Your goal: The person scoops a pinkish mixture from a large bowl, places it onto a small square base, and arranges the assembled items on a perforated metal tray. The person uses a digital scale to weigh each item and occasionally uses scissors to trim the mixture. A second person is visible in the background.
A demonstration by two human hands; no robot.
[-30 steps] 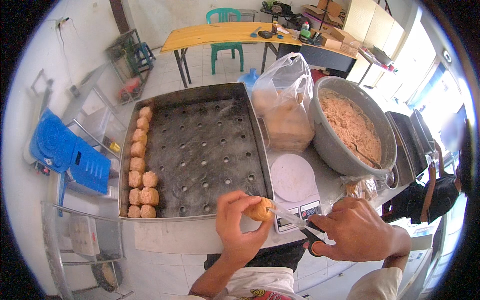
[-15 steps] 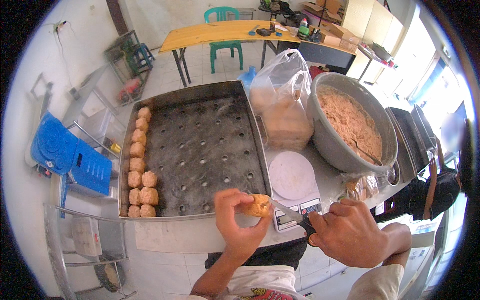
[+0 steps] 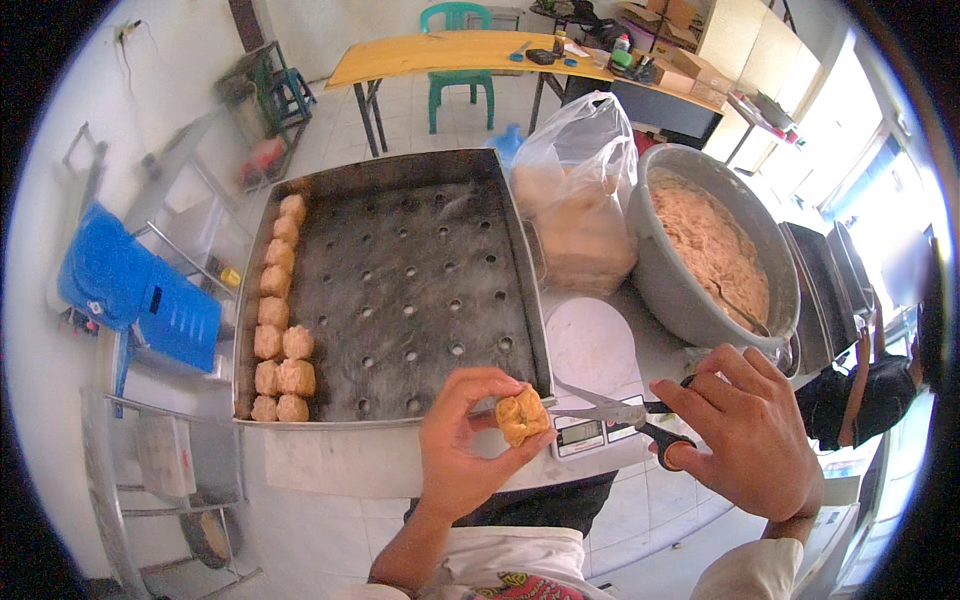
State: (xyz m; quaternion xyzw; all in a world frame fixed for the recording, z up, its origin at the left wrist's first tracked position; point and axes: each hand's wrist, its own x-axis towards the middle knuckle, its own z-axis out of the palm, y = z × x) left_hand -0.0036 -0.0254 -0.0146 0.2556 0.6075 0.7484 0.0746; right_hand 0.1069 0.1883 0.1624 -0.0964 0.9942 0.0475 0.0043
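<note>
My left hand (image 3: 465, 440) pinches a golden-brown fried tofu puff (image 3: 523, 416) just in front of the near edge of a perforated metal tray (image 3: 400, 290). My right hand (image 3: 745, 435) holds black-handled scissors (image 3: 620, 412), blades pointing left with the tips touching the puff. Several similar puffs (image 3: 277, 330) line the tray's left side. A grey basin of pale minced filling (image 3: 715, 250) stands to the right, a clear plastic bag of puffs (image 3: 580, 205) beside it.
A white digital scale (image 3: 592, 360) sits between tray and basin, under the scissors. A blue plastic chair (image 3: 140, 290) and a metal rack are on the left. A yellow table (image 3: 470, 50) with a green chair stands behind. Another person (image 3: 865, 385) sits at the far right.
Both hands shifted slightly; the scissors' blades moved left and now reach the puff held in my left hand.
</note>
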